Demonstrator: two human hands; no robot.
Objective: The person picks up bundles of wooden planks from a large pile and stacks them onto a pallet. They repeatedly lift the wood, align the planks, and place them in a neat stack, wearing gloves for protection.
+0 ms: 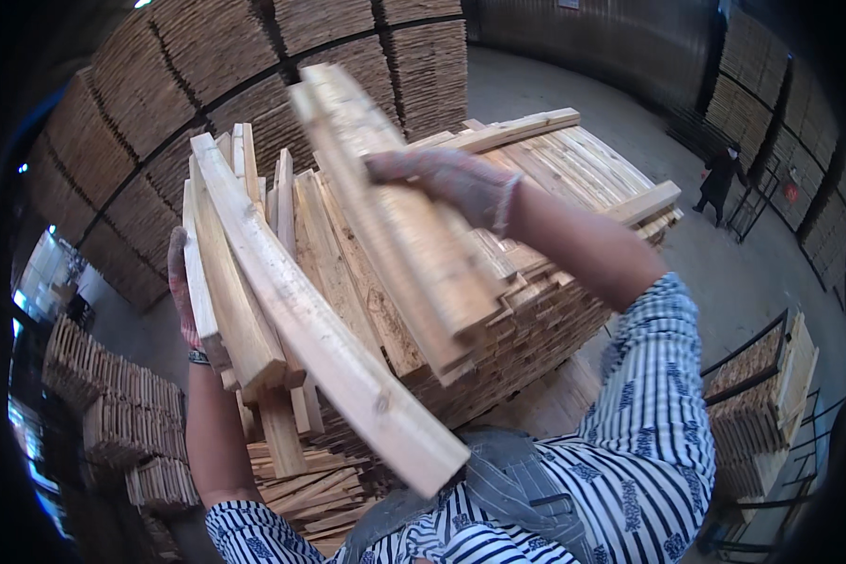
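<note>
My gloved right hand [451,186] is wrapped over two wooden boards [395,216], which are tilted and blurred by motion above the stack. On the left, my gloved left hand [180,296] presses along the outer side of a loose bundle of wooden strips [226,263]; part of its grip is hidden behind them. One long pale strip [320,320] lies slanted across that bundle, its near end close to my body. Under both hands is a large stack of sawn boards [536,329], with flat boards [578,164] laid side by side on top.
Tall strapped stacks of wood [207,66] rise behind. Smaller piles stand at the lower left [132,414] and at the right [752,404]. More loose strips [315,493] lie below the bundle. A person in dark clothes [721,183] stands on the grey floor [573,80] at the far right.
</note>
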